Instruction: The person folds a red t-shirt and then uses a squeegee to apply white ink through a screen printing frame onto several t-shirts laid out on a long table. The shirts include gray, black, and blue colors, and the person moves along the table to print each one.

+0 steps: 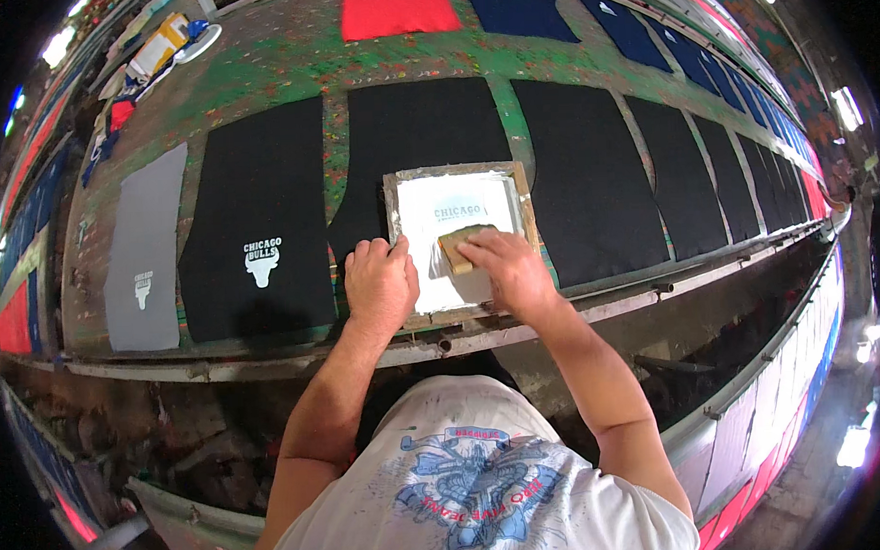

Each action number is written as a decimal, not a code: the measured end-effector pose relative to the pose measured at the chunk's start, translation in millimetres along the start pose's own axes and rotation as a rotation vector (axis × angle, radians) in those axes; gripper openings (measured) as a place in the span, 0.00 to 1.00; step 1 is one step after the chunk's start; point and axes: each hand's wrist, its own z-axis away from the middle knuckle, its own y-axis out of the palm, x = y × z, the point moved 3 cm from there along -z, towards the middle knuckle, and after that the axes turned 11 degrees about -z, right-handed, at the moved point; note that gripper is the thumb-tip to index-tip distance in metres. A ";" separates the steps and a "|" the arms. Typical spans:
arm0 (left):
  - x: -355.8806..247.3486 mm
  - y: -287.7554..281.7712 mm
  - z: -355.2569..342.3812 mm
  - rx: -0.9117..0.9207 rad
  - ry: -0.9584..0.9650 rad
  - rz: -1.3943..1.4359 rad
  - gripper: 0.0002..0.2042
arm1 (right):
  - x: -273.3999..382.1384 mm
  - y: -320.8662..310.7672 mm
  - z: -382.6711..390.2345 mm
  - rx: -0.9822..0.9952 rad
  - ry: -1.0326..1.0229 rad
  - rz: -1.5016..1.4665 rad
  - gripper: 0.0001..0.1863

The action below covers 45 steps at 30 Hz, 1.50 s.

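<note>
Wooden frame (458, 168), white inside, lies over a black fabric panel (425, 115) on a green-speckled desk (288, 72), as seen from the head camera. A worker's left hand (381, 282) curls closed over its left rail; the right hand (517, 270) grips a tan block (456, 252) right of the frame's middle, fingers over its top. The step appears to be spreading white ink; the move likely calls for a level, even pull with the frame held steady. The block's exposed side slants from upper left to lower right, but fingers hide the far end, leaving its long axis uncertain.
</note>
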 end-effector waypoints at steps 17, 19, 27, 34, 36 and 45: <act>-20.4 4.2 0.1 -0.024 -0.215 -0.066 0.14 | -32.2 -20.1 -38.7 0.134 -0.243 -0.001 0.26; -23.3 6.2 1.0 -0.022 -0.263 -0.083 0.12 | -29.5 -15.2 -18.9 0.182 -0.267 0.027 0.26; -20.3 6.0 -1.1 0.059 -0.260 -0.032 0.12 | -15.6 -9.3 39.3 0.073 -0.361 -0.109 0.23; -15.9 20.3 9.7 -0.070 -0.268 0.065 0.16 | -23.2 -33.5 23.5 0.172 -0.297 -0.304 0.23; -14.0 24.2 14.8 -0.130 -0.273 0.151 0.19 | -42.0 -47.3 -12.3 0.076 -0.276 -0.319 0.24; -7.7 33.1 26.2 -0.134 -0.473 0.500 0.25 | -125.6 -21.5 -173.6 0.312 0.072 -0.124 0.36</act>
